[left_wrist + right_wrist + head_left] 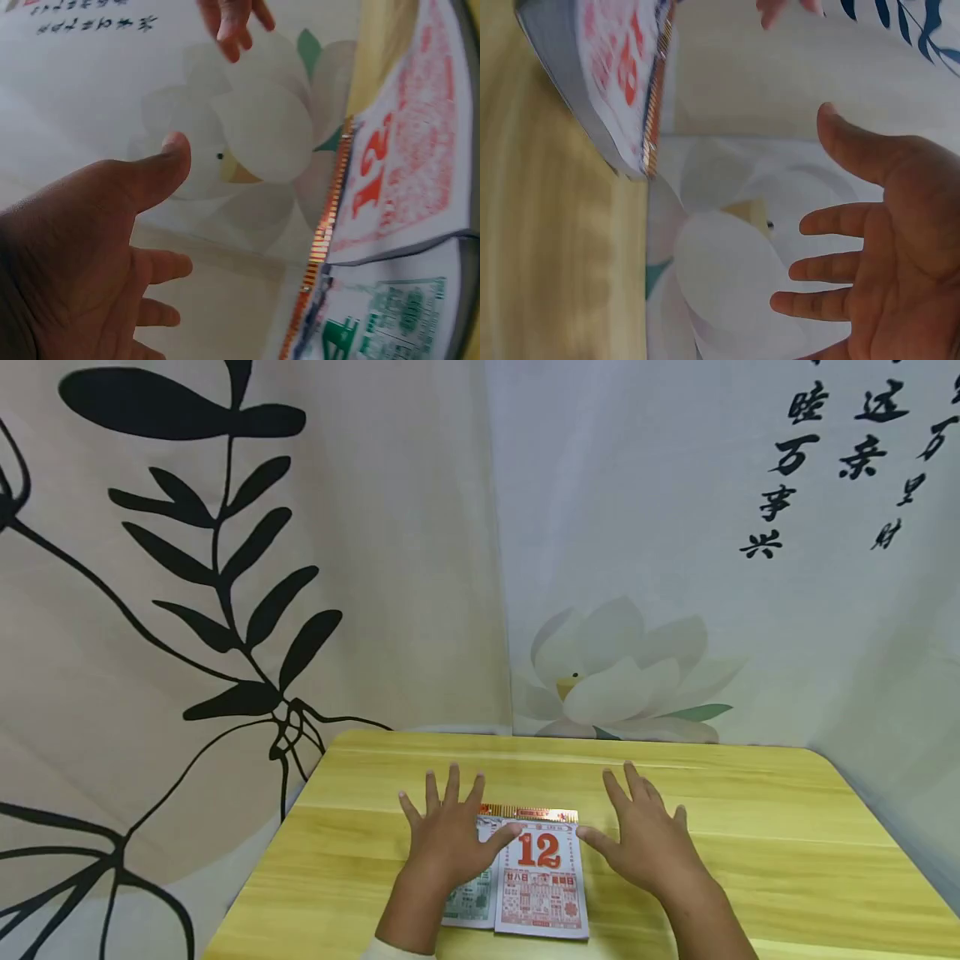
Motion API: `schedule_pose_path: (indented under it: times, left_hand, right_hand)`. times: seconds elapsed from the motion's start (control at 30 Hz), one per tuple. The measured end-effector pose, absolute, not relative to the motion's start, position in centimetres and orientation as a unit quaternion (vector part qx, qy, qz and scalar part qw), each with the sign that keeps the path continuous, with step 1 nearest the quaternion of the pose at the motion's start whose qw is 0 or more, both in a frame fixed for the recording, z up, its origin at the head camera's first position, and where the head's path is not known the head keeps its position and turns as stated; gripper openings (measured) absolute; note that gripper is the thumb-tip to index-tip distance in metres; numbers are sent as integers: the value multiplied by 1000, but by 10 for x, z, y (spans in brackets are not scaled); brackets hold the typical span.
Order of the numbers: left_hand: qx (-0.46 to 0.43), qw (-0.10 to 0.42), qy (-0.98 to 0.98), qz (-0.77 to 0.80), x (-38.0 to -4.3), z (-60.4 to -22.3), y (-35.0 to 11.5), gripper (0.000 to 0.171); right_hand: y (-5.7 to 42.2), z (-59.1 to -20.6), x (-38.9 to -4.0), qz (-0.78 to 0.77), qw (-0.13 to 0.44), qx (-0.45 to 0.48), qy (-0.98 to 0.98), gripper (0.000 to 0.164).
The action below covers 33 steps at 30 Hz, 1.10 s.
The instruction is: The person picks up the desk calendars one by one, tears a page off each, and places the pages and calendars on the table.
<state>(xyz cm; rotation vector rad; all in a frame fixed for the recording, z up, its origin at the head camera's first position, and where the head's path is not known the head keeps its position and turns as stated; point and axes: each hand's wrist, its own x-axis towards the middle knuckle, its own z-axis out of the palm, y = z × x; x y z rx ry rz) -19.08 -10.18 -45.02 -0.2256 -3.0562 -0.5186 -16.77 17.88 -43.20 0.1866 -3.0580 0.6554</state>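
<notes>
A tear-off calendar lies on the table, bound at its top by a shiny gold-and-red strip. Its right-hand pad shows a large red 12; the left-hand pad is printed in green. My left hand hovers over the left pad with fingers spread, and hides much of it in the head view. To the right of the calendar, my right hand is held with straight, spread fingers, its thumb near the calendar's upper right edge. Both wrist views show the palms holding nothing.
The yellow wood-grain table extends around the calendar. Behind it hangs a pale cloth backdrop with black plant shapes, a white lotus and dark written characters.
</notes>
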Motion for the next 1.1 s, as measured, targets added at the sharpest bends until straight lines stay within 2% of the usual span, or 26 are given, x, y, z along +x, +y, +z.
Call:
schedule_pose_path:
  times: [0.23,0.67,0.97,1.1]
  left_hand:
    - [-74,1,-982,-175,-197,-467,-93,73]
    - [-95,-33,-991,-90,-213,-477,-72,47]
    - [-106,-58,-989,-87,-234,-487,-70,41]
    - [-104,-65,-984,-130,-241,-495,-72,38]
  right_hand:
    - [155,-444,-162,195,-5,86,-977,91]
    - [115,-466,-151,187,-28,131,-973,76]
    - [84,-472,-142,175,-75,165,-968,74]
    - [72,-473,-140,158,-76,172,-969,67]
